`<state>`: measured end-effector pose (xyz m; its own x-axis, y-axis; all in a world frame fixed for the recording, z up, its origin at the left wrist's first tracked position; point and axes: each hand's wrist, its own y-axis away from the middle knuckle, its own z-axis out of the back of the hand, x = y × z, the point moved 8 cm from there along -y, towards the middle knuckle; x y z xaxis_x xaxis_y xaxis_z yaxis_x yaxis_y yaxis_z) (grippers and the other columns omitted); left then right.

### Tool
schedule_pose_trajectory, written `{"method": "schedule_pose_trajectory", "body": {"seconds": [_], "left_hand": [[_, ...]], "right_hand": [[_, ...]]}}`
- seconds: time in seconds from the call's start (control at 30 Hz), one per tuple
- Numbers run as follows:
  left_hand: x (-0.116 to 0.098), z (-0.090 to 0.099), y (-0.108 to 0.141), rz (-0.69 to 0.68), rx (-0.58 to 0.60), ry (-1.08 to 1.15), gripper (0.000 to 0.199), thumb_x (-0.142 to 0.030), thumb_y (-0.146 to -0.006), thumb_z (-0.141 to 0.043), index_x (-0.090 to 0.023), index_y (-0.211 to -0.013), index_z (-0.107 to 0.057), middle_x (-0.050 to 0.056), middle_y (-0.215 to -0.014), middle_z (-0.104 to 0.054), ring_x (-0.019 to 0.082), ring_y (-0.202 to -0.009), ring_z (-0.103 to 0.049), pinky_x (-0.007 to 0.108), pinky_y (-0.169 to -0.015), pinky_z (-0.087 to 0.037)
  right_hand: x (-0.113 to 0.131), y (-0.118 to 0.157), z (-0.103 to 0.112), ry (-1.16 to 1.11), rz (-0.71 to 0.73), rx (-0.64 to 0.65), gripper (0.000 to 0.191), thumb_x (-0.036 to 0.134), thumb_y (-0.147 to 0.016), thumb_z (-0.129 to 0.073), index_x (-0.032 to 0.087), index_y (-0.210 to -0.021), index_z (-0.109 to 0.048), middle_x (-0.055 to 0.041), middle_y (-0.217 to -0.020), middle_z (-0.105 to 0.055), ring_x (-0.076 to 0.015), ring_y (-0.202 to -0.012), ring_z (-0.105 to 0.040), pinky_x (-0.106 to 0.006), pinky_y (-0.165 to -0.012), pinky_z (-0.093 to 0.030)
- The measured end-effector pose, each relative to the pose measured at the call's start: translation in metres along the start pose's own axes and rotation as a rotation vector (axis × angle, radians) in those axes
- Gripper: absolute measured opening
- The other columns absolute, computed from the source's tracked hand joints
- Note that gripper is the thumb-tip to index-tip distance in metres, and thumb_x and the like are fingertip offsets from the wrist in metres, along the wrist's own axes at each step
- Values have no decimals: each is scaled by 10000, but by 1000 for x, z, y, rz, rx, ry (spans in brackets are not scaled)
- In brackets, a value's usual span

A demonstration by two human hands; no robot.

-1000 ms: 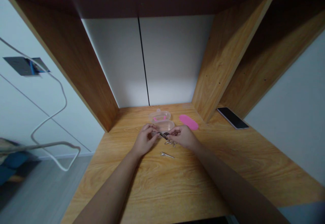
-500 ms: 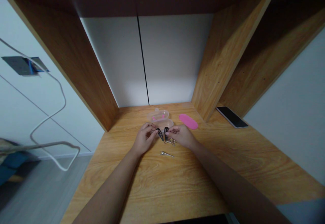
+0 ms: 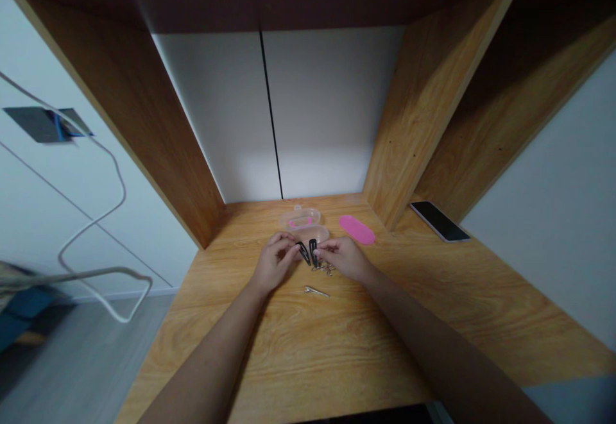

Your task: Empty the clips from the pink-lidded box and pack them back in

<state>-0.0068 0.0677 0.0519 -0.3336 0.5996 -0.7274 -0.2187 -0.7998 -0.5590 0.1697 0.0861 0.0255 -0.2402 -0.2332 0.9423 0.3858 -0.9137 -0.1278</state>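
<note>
My left hand (image 3: 275, 260) pinches a black snap hair clip (image 3: 304, 254) between thumb and fingers. In my right hand (image 3: 344, 257) another black hair clip (image 3: 313, 252) is pinched, held upright close beside the first. Just behind both hands stands an open clear plastic case (image 3: 315, 234), its raised lid (image 3: 299, 219) showing bits of pink. Small metallic pieces (image 3: 329, 269) lie in a pile under the clips, partly hidden. A silver hair clip (image 3: 316, 291) rests on the table nearer to me.
A pink oval piece (image 3: 357, 229) lies right of the case. A phone (image 3: 439, 221) is further right against the shelf. Wooden shelf panels (image 3: 399, 135) rise around the wooden desktop (image 3: 308, 353). A white cable (image 3: 120, 180) hangs at the left.
The hair clip in my right hand has shifted slightly left and tilted, coming nearer the other one. My left hand stays almost still.
</note>
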Motion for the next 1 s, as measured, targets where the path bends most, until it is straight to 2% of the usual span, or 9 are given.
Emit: {"method": "schedule_pose_trajectory", "body": {"seconds": [0.43, 0.7, 1.0], "left_hand": [[5, 0, 0, 29, -27, 30, 203, -347, -926, -643, -190, -825, -721, 89, -1018, -628, 203, -988, -617, 355, -912, -489], [6, -2, 0, 32, -20, 41, 232, -347, -934, -632, -186, -797, -728, 88, -1015, -622, 198, -991, -611, 344, -918, -481], [5, -3, 0, 27, -26, 44, 217, -332, -926, -641, -188, -793, -735, 92, -1025, -618, 209, -1009, -611, 353, -926, -478]], "right_hand": [[-5, -1, 0, -40, -40, -54, 314, 450, -778, -747, 166, -900, -803, -90, -888, -799, -223, -775, -738, -314, -711, -564], [2, 1, 0, 60, -28, -115, 303, 440, -790, -734, 173, -910, -816, -76, -826, -798, -199, -677, -715, -263, -578, -530], [-7, 1, -1, 81, -94, -157, 258, 390, -776, -747, 185, -914, -820, -74, -823, -799, -199, -651, -719, -249, -520, -497]]}}
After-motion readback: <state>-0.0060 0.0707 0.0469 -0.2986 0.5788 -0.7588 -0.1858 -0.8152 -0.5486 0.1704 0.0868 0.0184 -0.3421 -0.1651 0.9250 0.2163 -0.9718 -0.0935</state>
